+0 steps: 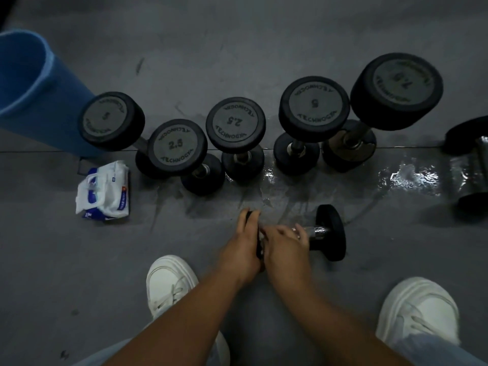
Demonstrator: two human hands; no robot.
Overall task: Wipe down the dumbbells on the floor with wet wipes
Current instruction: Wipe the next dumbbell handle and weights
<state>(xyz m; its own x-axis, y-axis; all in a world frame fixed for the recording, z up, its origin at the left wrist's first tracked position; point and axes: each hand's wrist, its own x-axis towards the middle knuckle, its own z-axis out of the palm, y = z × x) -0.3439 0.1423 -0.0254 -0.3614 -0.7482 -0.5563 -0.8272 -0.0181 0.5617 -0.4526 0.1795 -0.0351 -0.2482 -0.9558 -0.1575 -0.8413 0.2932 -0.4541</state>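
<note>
Wiping is the step in hand, on one dumbbell (332, 233) that lies on its side on the floor (264, 43), just in front of the person and between the shoes (169, 281). The left hand (244, 245) grips its left head, fingers curled over the rim, which steadies it. The right hand (286, 243) curls its fingers over the handle (320, 231), and a scrap of white wipe (262, 236) shows at its inner edge; motion blur hides how much of the wipe lies under the palm. The right head and the outer end of the handle are bare to view.

Five more dumbbells stand on end in a row (235, 122) beyond it, and a spare (472, 165) lies at the right edge. A wet sheen (412, 178) marks the floor near them. The pack (105, 191) sits to the left, near a blue mat (31, 83).

Next, I judge, the wipe must travel along the handle to the right head, with the left hand holding firm so the round heads do not roll. Which of the others are done cannot be told.
</note>
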